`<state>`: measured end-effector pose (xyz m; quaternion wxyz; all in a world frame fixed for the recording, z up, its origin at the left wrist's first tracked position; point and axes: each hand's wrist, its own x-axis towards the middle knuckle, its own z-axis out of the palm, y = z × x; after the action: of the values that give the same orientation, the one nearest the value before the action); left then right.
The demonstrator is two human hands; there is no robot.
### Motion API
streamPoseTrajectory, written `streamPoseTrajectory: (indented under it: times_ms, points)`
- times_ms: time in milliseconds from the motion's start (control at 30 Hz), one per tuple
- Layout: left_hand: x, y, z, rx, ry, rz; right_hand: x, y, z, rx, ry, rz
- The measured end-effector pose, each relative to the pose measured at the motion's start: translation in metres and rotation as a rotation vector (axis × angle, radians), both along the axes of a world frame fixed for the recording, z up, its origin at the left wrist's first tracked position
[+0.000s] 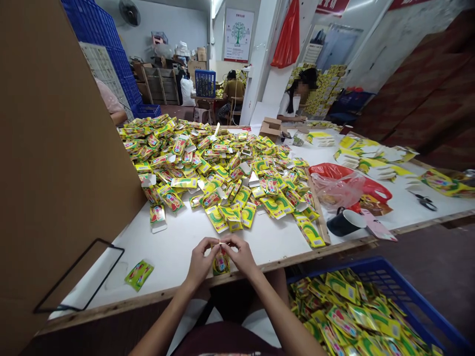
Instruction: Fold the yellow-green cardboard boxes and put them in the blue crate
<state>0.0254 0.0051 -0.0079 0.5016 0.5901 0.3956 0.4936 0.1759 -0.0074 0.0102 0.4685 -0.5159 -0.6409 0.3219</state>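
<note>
Near the table's front edge, a small yellow printed box [221,264] stands between my two hands, its top end at my fingertips. My left hand [203,259] pinches the box's top from the left. My right hand [237,253] pinches the same end from the right, and the fingertips of both hands nearly meet. Beyond them spreads a large heap of similar yellow and green boxes [213,185], several with white end flaps open. A green sachet [139,275] lies flat on the white table [178,252] to the left.
A blue crate [419,301] full of yellow packets stands low at right. A dark mug [346,222], red plastic bag [371,188] and scissors [426,201] lie on the right tabletop. A tall cardboard sheet [74,148] and black wire frame [79,277] are at left. Other people sit farther back.
</note>
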Motion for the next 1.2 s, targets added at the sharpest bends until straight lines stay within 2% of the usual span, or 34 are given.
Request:
streamPoseTrajectory:
  times_ms: [200, 367, 600, 700, 767, 833, 900, 933, 1000, 1033, 1100, 1200]
  points:
    - [0.000, -0.001, 0.006, -0.093, 0.000, 0.080, -0.009, 0.001, 0.004, -0.019, -0.017, -0.088]
    - [0.004, 0.009, 0.003, -0.178, -0.062, 0.109, -0.012, 0.013, 0.005, -0.115, 0.017, -0.116]
    - [-0.002, -0.001, -0.005, -0.186, -0.071, 0.004, -0.012, 0.005, -0.008, -0.183, 0.132, -0.048]
    - [-0.003, -0.001, 0.000, -0.101, 0.003, -0.047, -0.004, -0.006, 0.006, -0.139, 0.109, -0.078]
    - [-0.003, 0.010, 0.003, 0.032, 0.120, -0.056, 0.019, -0.022, 0.027, -0.099, 0.013, -0.179]
    - [-0.002, 0.029, 0.002, 0.213, 0.304, -0.046, 0.060, -0.048, 0.052, -0.119, -0.151, -0.308]
    - [0.001, 0.055, -0.003, 0.385, 0.495, -0.047, 0.112, -0.080, 0.070, -0.256, -0.390, -0.360]
    - [0.003, 0.069, -0.005, 0.446, 0.562, -0.061, 0.136, -0.096, 0.075, -0.326, -0.499, -0.405]
    - [0.009, 0.095, -0.010, 0.504, 0.596, -0.098, 0.172, -0.122, 0.076, -0.438, -0.583, -0.442]
    - [0.011, 0.106, -0.011, 0.519, 0.586, -0.117, 0.180, -0.130, 0.073, -0.465, -0.573, -0.439]
    - [0.014, 0.120, -0.008, 0.546, 0.557, -0.146, 0.176, -0.134, 0.063, -0.462, -0.488, -0.384]
    - [0.011, 0.114, 0.003, 0.576, 0.522, -0.148, 0.131, -0.115, 0.051, -0.346, -0.343, -0.290]
